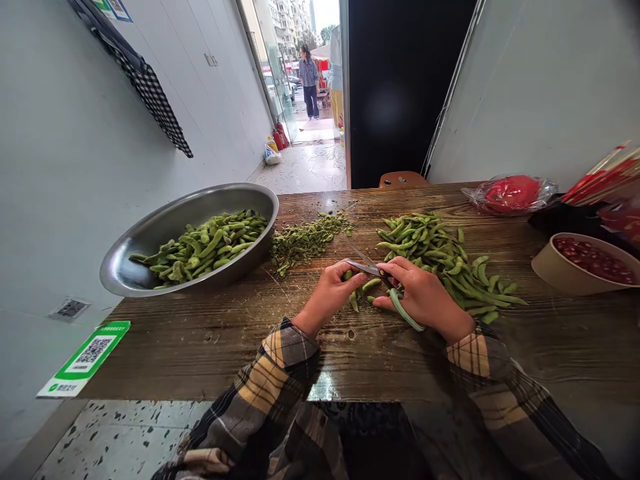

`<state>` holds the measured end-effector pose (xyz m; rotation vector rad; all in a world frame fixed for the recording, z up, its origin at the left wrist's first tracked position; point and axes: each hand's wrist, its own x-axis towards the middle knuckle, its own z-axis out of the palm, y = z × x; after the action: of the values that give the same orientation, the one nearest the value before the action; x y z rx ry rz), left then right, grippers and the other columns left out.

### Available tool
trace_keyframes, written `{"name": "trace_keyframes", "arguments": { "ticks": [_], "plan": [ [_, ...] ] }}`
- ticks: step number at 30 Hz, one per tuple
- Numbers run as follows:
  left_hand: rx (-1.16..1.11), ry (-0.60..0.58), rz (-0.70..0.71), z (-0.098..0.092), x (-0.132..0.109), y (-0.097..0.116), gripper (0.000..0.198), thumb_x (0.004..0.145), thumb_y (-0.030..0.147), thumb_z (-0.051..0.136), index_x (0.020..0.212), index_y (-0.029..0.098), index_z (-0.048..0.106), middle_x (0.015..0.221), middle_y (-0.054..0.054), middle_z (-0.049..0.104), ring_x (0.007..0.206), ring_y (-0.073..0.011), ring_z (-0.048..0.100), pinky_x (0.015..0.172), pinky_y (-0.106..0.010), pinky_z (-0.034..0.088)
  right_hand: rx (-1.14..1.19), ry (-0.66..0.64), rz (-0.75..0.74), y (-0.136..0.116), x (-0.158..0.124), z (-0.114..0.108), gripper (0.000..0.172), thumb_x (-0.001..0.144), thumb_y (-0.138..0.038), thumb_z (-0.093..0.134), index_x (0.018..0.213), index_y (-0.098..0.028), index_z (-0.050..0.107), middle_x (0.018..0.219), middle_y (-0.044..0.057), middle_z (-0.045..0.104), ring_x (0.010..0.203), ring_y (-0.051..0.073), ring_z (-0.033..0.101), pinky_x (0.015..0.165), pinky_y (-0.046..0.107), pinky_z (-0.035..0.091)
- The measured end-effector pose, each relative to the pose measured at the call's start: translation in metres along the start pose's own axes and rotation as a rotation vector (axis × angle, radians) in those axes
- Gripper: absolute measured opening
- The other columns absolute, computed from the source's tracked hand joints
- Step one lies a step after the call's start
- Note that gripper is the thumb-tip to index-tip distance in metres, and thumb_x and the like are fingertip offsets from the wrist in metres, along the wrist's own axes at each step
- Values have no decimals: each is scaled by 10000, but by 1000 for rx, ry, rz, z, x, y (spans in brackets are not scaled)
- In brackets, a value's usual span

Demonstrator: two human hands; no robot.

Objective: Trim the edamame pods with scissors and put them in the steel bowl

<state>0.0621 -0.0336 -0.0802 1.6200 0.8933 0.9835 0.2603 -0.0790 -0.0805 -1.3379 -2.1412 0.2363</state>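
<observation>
Hands (330, 290) holding a green pod (348, 275) and mint-handled scissors (404, 311), bumpy curved pods (425, 245) nearby

Small street-front shop or eatery, to judge by fittings; exact trade uncertain. Upper centre of the frame: glass door (273, 73) beside a doorway giving onto a street, with tall buildings (295, 20) and a standing person (309, 80); red fire extinguishers (281, 137) near the threshold. Lower left: green-and-white QR-code card (90, 357), payment type, on long wooden table (210, 353); second QR code (70, 309) on wall (40, 200). Left: wide metal bowl (120, 270) of green pods (205, 243), in catering quantity. Right edge: bundled red-tipped sticks (603, 177).
</observation>
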Motion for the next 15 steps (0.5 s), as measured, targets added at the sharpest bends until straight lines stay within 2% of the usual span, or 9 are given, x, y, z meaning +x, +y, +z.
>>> {"name": "trace_keyframes", "arguments": {
  "ticks": [3, 10, 13, 15],
  "plan": [
    [-41, -4, 7, 1, 0, 0, 182, 758, 335, 702, 837, 174, 736, 822, -41, 650, 794, -155, 570, 750, -252, 453, 1, -5, -11, -1, 1, -1, 519, 749, -417, 730, 1200, -235, 549, 1038, 61, 615, 862, 220, 629, 689, 315, 489],
    [49, 0, 40, 0, 0, -1, 171, 787, 322, 670, 814, 157, 707, 828, -38, 638, 790, -138, 551, 747, -245, 428, -55, -59, 25, -2, 1, -3, 383, 815, -443, 662, 1108, -205, 596, 985, 59, 638, 796, 203, 633, 631, 293, 459],
    [29, 38, 13, -1, 0, -1, 176, 745, 322, 708, 760, 149, 680, 725, -4, 586, 674, -101, 505, 631, -214, 393, -80, -58, 55, 0, 1, 0, 392, 829, -447, 645, 1125, -191, 606, 979, 63, 651, 809, 215, 641, 660, 305, 471],
    [-107, 67, -77, -1, 0, -2, 214, 730, 350, 718, 786, 155, 649, 616, 35, 503, 547, -67, 426, 515, -194, 326, -81, -20, 94, 2, 1, 1, 413, 830, -445, 645, 1146, -181, 604, 1024, 76, 656, 849, 230, 646, 696, 317, 482]
  ]
}}
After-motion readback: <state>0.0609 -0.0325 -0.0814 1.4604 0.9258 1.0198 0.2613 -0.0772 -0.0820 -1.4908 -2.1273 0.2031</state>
